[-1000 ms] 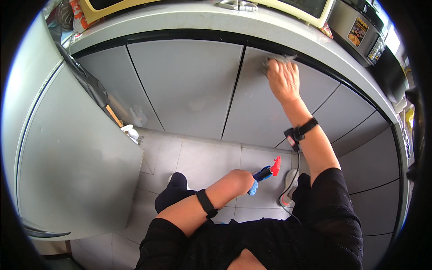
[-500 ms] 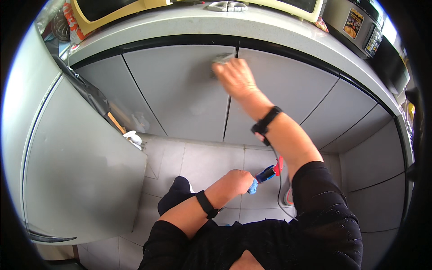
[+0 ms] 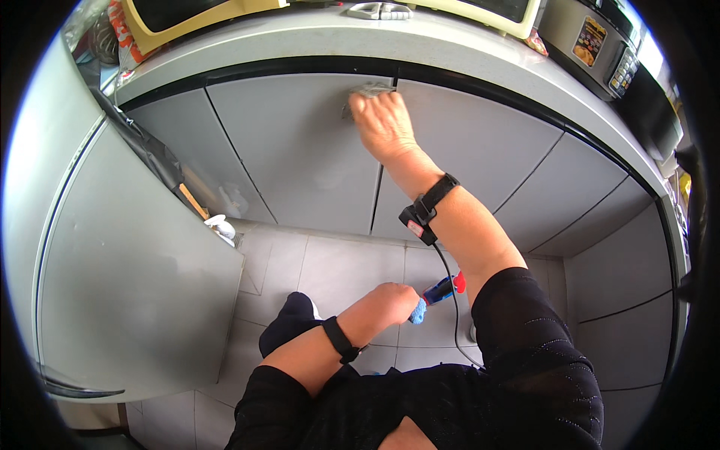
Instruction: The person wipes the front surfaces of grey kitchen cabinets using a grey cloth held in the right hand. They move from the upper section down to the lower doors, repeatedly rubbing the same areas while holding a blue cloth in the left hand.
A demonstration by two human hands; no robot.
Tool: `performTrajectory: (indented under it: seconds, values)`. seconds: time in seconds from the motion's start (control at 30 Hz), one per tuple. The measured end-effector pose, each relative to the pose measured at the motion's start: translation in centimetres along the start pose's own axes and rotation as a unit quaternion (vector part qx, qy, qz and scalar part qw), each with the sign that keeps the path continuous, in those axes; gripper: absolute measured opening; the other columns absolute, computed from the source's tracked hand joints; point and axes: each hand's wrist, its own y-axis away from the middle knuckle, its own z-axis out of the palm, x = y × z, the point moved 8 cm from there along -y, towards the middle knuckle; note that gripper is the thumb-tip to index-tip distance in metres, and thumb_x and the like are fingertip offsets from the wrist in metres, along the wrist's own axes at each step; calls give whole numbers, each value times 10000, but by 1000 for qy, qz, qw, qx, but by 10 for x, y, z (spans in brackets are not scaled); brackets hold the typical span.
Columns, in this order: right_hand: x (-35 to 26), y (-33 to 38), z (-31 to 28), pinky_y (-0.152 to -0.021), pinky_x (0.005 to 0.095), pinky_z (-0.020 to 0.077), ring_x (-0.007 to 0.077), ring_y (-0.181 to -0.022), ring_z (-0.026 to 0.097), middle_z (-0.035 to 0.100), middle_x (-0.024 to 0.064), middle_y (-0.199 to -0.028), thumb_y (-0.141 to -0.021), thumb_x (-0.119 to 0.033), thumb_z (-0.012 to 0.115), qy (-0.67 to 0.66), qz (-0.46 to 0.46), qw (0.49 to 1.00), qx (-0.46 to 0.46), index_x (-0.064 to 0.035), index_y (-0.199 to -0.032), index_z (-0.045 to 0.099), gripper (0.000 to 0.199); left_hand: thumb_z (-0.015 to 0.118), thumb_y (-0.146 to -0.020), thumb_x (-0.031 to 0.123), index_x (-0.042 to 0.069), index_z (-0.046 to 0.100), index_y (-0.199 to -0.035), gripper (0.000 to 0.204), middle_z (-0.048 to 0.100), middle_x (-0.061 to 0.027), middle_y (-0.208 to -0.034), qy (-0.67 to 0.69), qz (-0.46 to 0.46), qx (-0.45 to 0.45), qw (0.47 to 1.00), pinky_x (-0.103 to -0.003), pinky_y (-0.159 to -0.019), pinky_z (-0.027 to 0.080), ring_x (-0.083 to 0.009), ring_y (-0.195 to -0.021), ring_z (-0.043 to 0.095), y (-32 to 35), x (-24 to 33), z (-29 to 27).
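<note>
Cloth to the cabinet doors.
My right hand (image 3: 384, 124) pressed a grey cloth (image 3: 366, 93) flat beneath the desk (image 3: 315, 45) edge; left hand (image 3: 390, 304), grip closed round a spray bottle (image 3: 439, 291), waited low.

The cabinet doors (image 3: 300, 157) are looking like smooth grey laminate with a matt finish, showing only a soft shine. The right hand (image 3: 384, 126) is pressing a grey cloth (image 3: 364, 93) that is looking soft and a little rough. The desk (image 3: 450, 45) above is showing a smooth, pale grey, stone-like top. The floor tiles (image 3: 337, 262) are looking glazed and slightly glossy. The left hand (image 3: 390, 302) is closing around a spray bottle (image 3: 439, 291) of shiny blue and red plastic. The refrigerator side (image 3: 120, 285) is looking like smooth, satin grey metal.
</note>
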Motion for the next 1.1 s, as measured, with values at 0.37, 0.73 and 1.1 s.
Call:
performTrajectory:
  seconds: [0.37, 0.73, 1.1]
  values:
    - [131, 77, -71, -736, 446, 434, 293, -818, 602, 612, 112, -846, -774, -105, 611, 115, 183, 975, 43, -87, -842, 545, 97, 600, -672, 15, 63, 661, -764, 120, 673, -151, -795, 48, 45, -40, 997, -430, -664, 522, -355, -772, 651, 10, 20, -13]
    - [58, 20, -26, -625, 421, 464, 300, -656, 625, 606, 132, -639, -783, -75, 540, 37, 88, 994, -44, -91, -751, 550, 37, 587, -689, 12, 60, 650, -767, 111, 667, -156, -804, 83, 62, 28, 994, -425, -667, 517, -352, -775, 642, 15, 15, -23]
    - [87, 36, -34, -630, 444, 474, 325, -603, 635, 616, 131, -610, -811, -110, 559, 66, 165, 984, 19, -73, -802, 543, 42, 618, -689, 56, 170, 639, -735, 125, 658, -78, -759, 47, 58, 14, 997, -386, -652, 508, -302, -734, 639, 17, 22, -18]
